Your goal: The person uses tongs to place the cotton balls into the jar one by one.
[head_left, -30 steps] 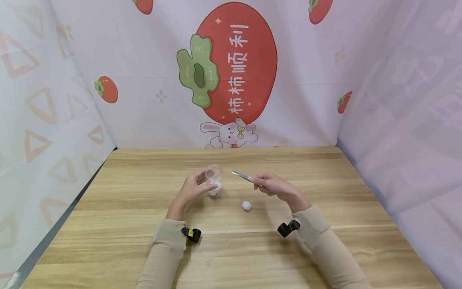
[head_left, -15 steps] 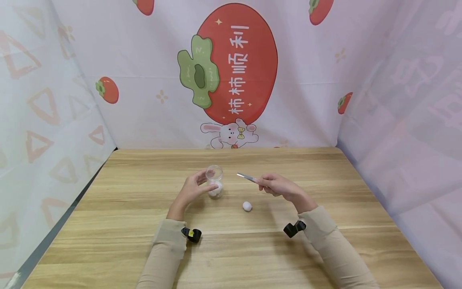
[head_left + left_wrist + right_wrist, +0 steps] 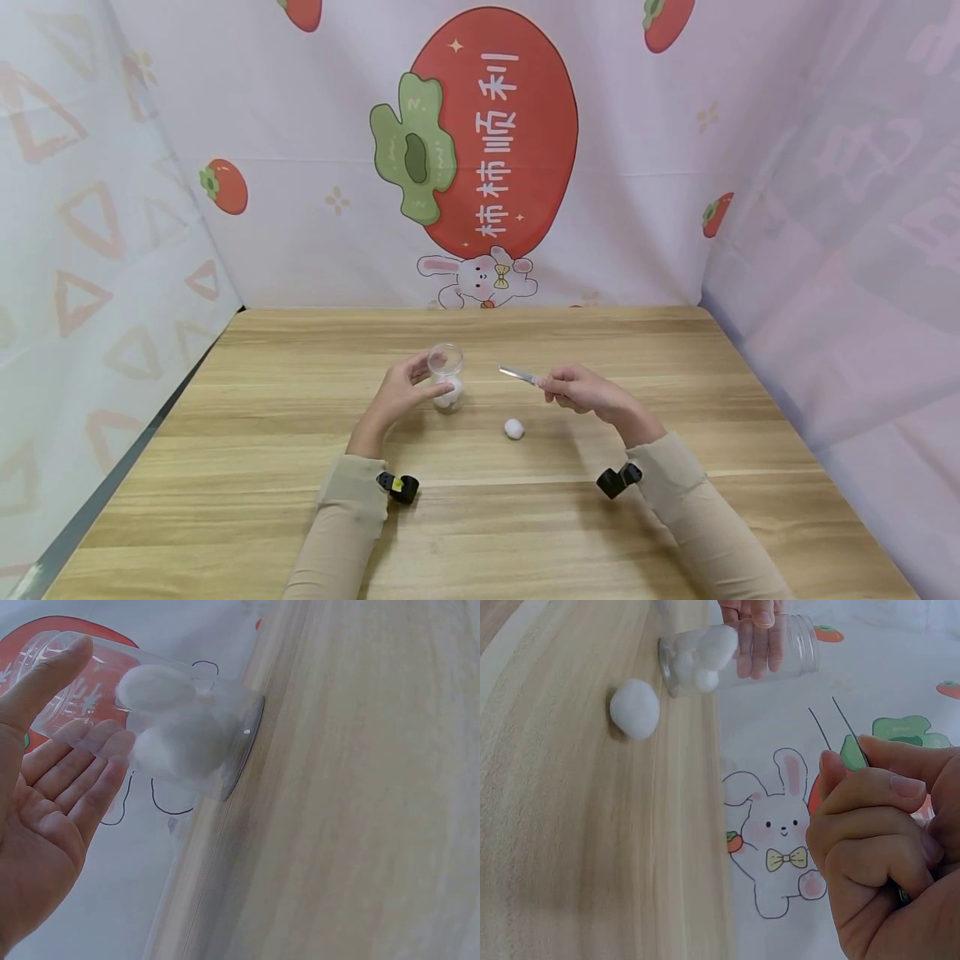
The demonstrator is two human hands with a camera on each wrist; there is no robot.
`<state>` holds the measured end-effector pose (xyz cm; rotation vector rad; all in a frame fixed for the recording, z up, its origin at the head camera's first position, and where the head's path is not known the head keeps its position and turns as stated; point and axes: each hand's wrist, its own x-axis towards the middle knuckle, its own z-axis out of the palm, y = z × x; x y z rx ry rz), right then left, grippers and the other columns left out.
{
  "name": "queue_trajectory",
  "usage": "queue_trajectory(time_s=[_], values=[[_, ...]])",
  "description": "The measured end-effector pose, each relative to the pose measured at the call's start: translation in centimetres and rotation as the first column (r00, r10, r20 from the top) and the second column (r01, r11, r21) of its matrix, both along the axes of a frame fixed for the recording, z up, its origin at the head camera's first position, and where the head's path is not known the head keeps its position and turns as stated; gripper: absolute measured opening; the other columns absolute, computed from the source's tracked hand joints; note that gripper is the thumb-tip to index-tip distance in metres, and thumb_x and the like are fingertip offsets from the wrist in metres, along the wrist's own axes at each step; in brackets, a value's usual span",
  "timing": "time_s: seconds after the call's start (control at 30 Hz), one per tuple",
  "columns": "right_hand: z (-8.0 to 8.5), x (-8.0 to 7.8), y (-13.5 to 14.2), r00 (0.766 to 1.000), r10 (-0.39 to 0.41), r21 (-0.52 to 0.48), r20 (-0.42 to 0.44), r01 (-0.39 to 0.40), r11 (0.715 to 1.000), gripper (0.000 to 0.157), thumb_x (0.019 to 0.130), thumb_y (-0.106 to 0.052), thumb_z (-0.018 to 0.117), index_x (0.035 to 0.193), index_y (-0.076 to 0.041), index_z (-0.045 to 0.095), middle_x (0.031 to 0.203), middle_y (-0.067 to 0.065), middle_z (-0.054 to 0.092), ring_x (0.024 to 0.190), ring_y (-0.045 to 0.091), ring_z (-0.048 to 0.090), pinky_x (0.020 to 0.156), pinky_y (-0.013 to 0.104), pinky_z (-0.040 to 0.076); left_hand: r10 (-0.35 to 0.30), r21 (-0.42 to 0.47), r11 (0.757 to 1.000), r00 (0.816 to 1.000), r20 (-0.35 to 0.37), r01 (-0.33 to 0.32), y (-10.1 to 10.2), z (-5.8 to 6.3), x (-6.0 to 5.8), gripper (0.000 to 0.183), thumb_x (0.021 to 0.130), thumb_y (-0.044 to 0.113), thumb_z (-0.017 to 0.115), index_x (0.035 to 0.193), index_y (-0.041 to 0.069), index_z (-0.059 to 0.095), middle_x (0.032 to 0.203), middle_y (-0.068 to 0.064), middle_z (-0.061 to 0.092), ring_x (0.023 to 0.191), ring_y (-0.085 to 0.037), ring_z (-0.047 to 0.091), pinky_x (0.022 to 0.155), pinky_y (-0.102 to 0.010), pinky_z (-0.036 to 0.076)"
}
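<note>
A clear jar (image 3: 446, 368) stands upright on the wooden table, with several white cotton balls (image 3: 187, 739) inside its lower part. My left hand (image 3: 401, 393) holds it from the left, thumb on one side and fingers on the other. To the right of the jar and above the table, my right hand (image 3: 588, 393) pinches a pair of metal tweezers (image 3: 519, 376). Their two tips are apart with nothing between them in the right wrist view. One loose cotton ball (image 3: 513, 429) lies on the table, in front of and to the right of the jar.
The wooden table (image 3: 480, 533) ends at a printed cloth backdrop (image 3: 300, 250) with persimmons and a rabbit. White cloth sides (image 3: 90, 275) rise at left and right. A small black camera (image 3: 405, 489) sits on each wrist.
My right hand has moved to the right and slightly nearer with the tweezers, away from the jar. The left hand, the jar and the loose cotton ball stay in place.
</note>
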<state>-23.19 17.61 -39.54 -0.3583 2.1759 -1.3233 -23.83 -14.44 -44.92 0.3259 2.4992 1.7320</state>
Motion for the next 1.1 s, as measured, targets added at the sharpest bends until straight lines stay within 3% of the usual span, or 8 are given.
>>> queue_trajectory(time_s=[0.3, 0.7, 0.93, 1.1], values=[[-0.7, 0.2, 0.6, 0.999, -0.001, 0.021, 0.034, 0.001, 1.000, 0.030, 0.102, -0.028, 0.046, 0.084, -0.005, 0.054, 0.053, -0.008, 0.033, 0.047, 0.006, 0.022, 0.042, 0.015, 0.019, 0.003, 0.007, 1.000, 1.000, 0.008, -0.003, 0.0, 0.2, 0.2, 0.068, 0.080, 0.025, 0.079, 0.139, 0.008, 0.049, 0.142, -0.014, 0.055, 0.135, -0.034, 0.049, 0.117, -0.046, 0.040], [-2.1, 0.2, 1.7, 0.997, 0.029, 0.035, 0.068, -0.032, 0.999, 0.031, 0.101, -0.026, 0.048, 0.084, -0.001, 0.055, 0.051, -0.010, 0.032, 0.046, 0.003, 0.022, 0.041, 0.014, 0.018, -0.001, 0.018, 1.000, 1.000, -0.005, 0.001, 0.2, 0.1, 0.0, 0.068, 0.080, 0.020, 0.079, 0.139, 0.003, 0.048, 0.141, -0.018, 0.055, 0.134, -0.037, 0.050, 0.117, -0.047, 0.041], [-2.7, 0.6, 1.9, 0.996, 0.050, 0.058, 0.068, -0.054, 0.997, 0.038, 0.100, -0.027, 0.049, 0.089, 0.009, 0.053, 0.052, -0.008, 0.034, 0.046, 0.005, 0.023, 0.042, 0.016, 0.018, -0.001, 0.006, 1.000, 1.000, 0.001, 0.001, 0.2, 0.1, 0.1, 0.067, 0.080, 0.022, 0.079, 0.138, 0.005, 0.049, 0.140, -0.016, 0.056, 0.134, -0.036, 0.050, 0.117, -0.045, 0.041], [-3.0, 0.8, 1.9, 0.996, 0.038, 0.067, 0.075, -0.043, 0.997, 0.034, 0.100, -0.028, 0.050, 0.086, 0.003, 0.055, 0.054, -0.007, 0.035, 0.047, 0.005, 0.025, 0.042, 0.016, 0.019, 0.000, -0.004, 1.000, 1.000, 0.002, 0.000, 0.1, 0.0, 0.1, 0.067, 0.080, 0.023, 0.079, 0.138, 0.006, 0.050, 0.140, -0.016, 0.056, 0.134, -0.035, 0.050, 0.116, -0.045, 0.042]])
